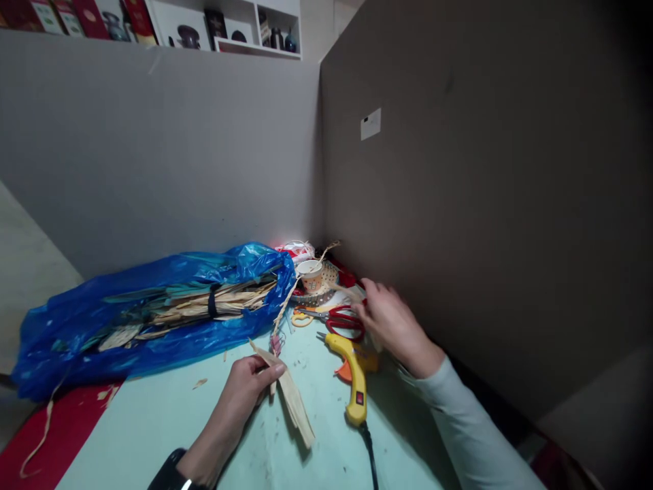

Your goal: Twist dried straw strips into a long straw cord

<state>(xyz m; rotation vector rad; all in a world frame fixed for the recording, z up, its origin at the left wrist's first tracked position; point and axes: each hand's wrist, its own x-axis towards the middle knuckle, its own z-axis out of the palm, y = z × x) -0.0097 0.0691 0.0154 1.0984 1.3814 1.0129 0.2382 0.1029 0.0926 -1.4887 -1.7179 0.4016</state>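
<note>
My left hand (245, 395) is closed around a pale dried leaf strip (293, 405) that lies across the light green table (153, 422). My right hand (390, 323) reaches toward the back right corner, fingers curled beside the red-handled scissors (341, 320); whether it holds anything is hidden. A yellow glue gun (354, 381) lies between my two hands, its black cord running toward me.
A blue plastic bag (127, 320) with a tied bundle of dried leaves (209, 303) lies at the left. A small paper cup (311, 275) stands on a woven disc in the corner. Grey partition walls (459, 204) close off the back and right. A red mat (51, 435) lies at the front left.
</note>
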